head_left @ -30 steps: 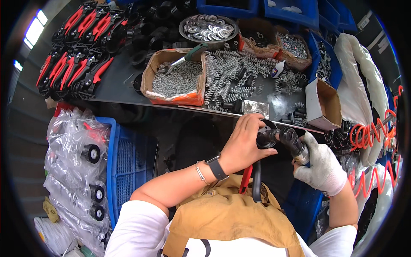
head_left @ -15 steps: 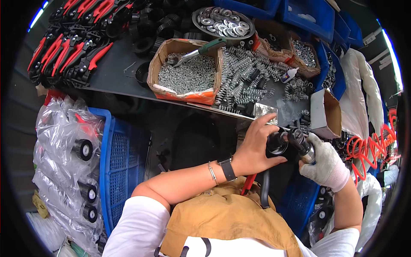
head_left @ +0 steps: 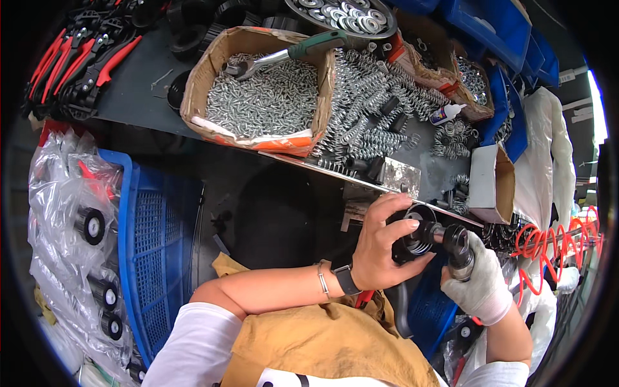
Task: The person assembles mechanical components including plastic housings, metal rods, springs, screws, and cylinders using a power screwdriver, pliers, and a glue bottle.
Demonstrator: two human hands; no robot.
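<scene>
Gripped between both hands, just below the bench edge (head_left: 387,187), is a black round part (head_left: 416,240): bare left hand (head_left: 380,248) is wrapped around it, gloved right hand (head_left: 480,284) is closed on a black power tool (head_left: 454,248) pressed against it. Slippage is judged possible if the smooth part turns under bare fingers. Noted alongside: blue slatted crate (head_left: 151,251), torn cardboard box (head_left: 258,90) of bright steel screws, ribbed coil springs (head_left: 364,109).

head cam | looks down, close | workbench (head_left: 161,90) top, lap below
</scene>
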